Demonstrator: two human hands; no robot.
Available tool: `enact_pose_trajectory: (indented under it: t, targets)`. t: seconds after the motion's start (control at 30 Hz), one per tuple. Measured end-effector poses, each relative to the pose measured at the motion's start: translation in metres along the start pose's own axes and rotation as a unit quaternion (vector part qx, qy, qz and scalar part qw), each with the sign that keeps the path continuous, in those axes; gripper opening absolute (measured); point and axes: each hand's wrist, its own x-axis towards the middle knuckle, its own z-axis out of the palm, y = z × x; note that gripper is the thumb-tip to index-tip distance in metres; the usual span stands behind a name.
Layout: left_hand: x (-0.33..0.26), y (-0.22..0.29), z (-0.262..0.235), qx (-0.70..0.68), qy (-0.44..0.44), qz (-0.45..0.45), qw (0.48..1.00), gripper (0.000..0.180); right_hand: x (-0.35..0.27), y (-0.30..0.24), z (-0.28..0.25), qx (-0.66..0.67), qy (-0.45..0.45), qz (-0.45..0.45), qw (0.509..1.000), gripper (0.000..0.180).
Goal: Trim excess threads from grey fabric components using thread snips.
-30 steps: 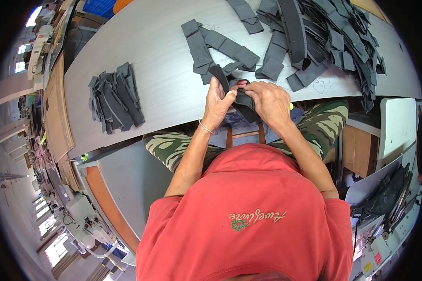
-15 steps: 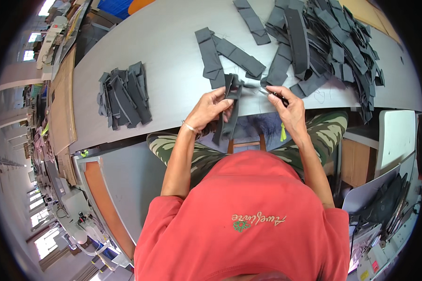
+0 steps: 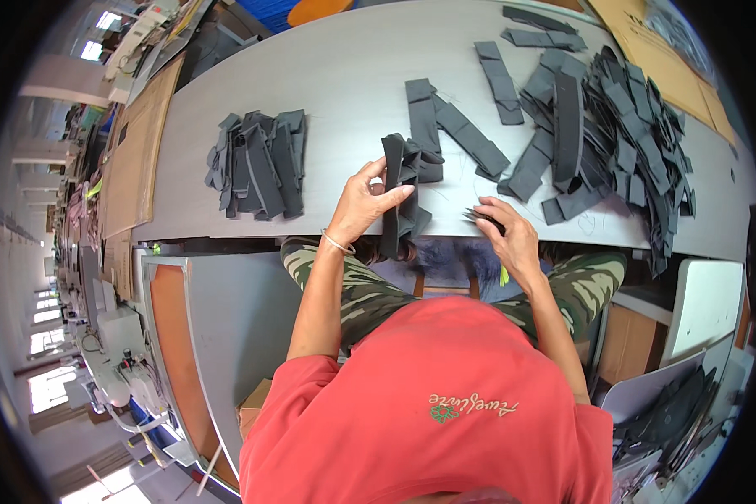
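Observation:
My left hand (image 3: 363,206) is closed around folded dark grey fabric strips (image 3: 401,202), held upright at the table's front edge. Its thumb presses on their near face. To the right, apart from the strips, my right hand (image 3: 512,239) grips small dark thread snips (image 3: 476,216). Their pointed tips face left, and most of the handle is hidden in the fingers. Just beyond the held strips, two more grey strips (image 3: 470,139) lie on the table, joined or overlapping at their far ends.
A neat stack of grey strips (image 3: 260,164) lies at left on the pale table (image 3: 344,84). At right is a large heap of strips (image 3: 638,151), with loose ones beside it. Cardboard (image 3: 147,151) borders the left end. A white panel (image 3: 706,307) stands at lower right.
My right hand with the snips has drawn back toward me, away from the strips. My left hand has moved left with the strips. The whole view has shifted, so table things appear lower and further right.

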Motion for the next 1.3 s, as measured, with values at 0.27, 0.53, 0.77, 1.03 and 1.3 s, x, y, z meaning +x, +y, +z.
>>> enact_pose_trajectory:
  t: [0.27,0.53,0.77,1.03,1.3]
  targets:
    - [0.012,-0.005,-0.051,0.385,0.229,0.192,0.873,0.069,0.003,-0.004,-0.004,0.028,-0.028,0.047,0.998,0.020]
    - [0.047,-0.049,-0.162,0.612,0.503,0.007,0.610,0.052,0.002,-0.007,-0.003,-0.002,-0.028,0.058,0.998,0.021]
    - [0.069,-0.067,-0.216,0.590,0.424,-0.139,0.673,0.051,0.001,0.001,0.002,-0.001,0.006,0.023,1.000,0.021]
    - [0.086,-0.019,-0.122,0.646,0.435,0.110,0.618,0.060,0.003,-0.003,-0.003,-0.002,-0.007,0.048,0.999,0.021]
    - [0.106,-0.034,0.057,0.422,0.167,0.070,0.888,0.072,0.000,0.000,0.001,0.005,0.003,0.033,0.999,0.022]
